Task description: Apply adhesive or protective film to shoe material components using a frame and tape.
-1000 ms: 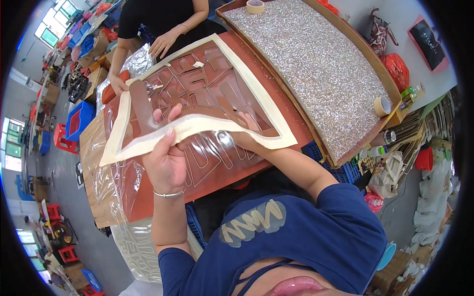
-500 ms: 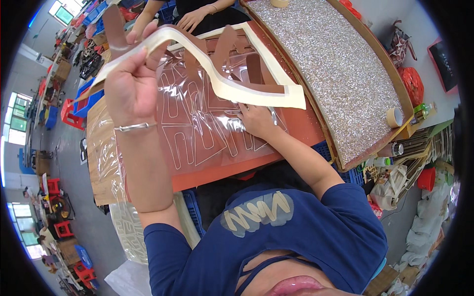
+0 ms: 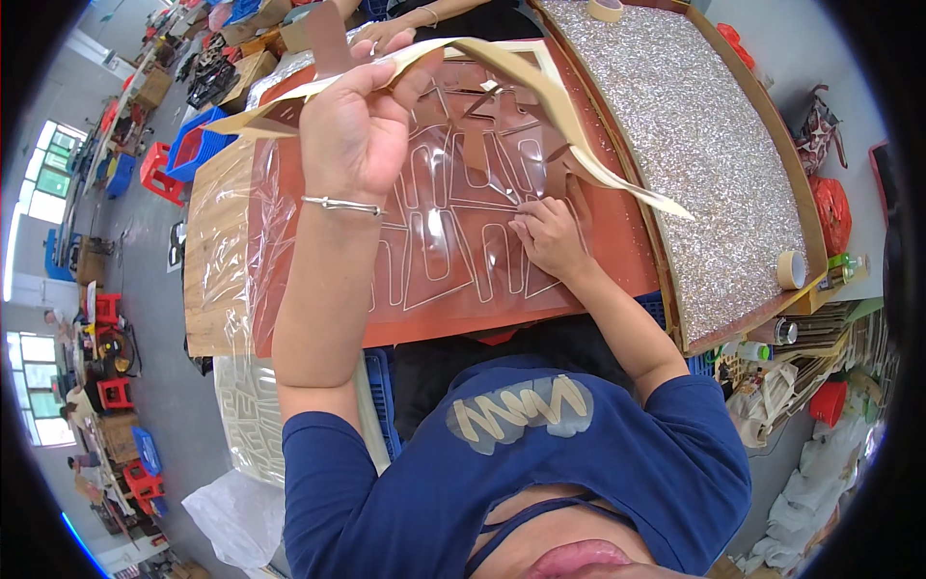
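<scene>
In my raised left hand (image 3: 355, 135) is a thin cream-and-brown cut-out sheet (image 3: 521, 72), pinched between thumb and fingers along its edge. It sags in a long curve to the right, with brown flaps hanging from it. Below it, a clear plastic sheet (image 3: 434, 256) with pale-outlined letter-like shapes lies on a red-brown mat (image 3: 405, 333). My right hand (image 3: 552, 239) rests on this clear sheet near its right side, fingers bent together. Whatever lies between those fingertips is too small to make out. Part of the shapes is hidden behind my left forearm.
A large tray of silvery glitter (image 3: 694, 174) stands on the right, with tape rolls (image 3: 791, 270) at its edge. Across the table are another person's hands (image 3: 391, 34). Blue crates (image 3: 198, 145) and a red stool (image 3: 159, 174) are at left.
My left hand has carried the cut-out sheet to the right, and the sheet now appears more edge-on. My right hand shows more clearly from under it, fingers more bent. The view has shifted slightly.
</scene>
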Action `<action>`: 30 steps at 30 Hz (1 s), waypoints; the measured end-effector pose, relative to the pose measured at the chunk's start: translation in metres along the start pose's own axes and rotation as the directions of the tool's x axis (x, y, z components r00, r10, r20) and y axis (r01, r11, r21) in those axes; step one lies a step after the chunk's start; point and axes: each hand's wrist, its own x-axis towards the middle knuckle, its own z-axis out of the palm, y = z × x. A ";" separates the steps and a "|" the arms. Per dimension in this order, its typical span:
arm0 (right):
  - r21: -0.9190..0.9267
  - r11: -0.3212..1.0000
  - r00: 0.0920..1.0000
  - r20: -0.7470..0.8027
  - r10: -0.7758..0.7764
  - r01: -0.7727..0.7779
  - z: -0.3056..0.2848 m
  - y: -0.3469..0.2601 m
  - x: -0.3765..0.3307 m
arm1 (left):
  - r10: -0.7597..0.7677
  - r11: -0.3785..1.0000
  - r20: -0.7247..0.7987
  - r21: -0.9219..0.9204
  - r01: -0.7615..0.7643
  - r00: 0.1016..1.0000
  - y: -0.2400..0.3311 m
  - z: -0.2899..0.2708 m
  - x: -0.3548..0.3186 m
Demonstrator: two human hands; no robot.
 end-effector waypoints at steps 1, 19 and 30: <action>0.005 1.000 1.000 0.001 -0.003 0.003 -0.002 -0.006 0.005 | 0.023 1.000 -0.016 0.001 -0.023 1.000 -0.003 0.003 -0.001; -0.317 0.947 0.965 0.228 0.133 -0.056 0.105 -0.001 0.053 | 0.081 0.989 0.079 0.120 -0.090 0.994 -0.023 0.039 -0.013; -0.242 0.969 0.973 0.205 0.105 -0.053 0.080 0.005 0.071 | 0.312 0.857 0.277 0.331 -0.395 0.909 0.019 0.120 -0.056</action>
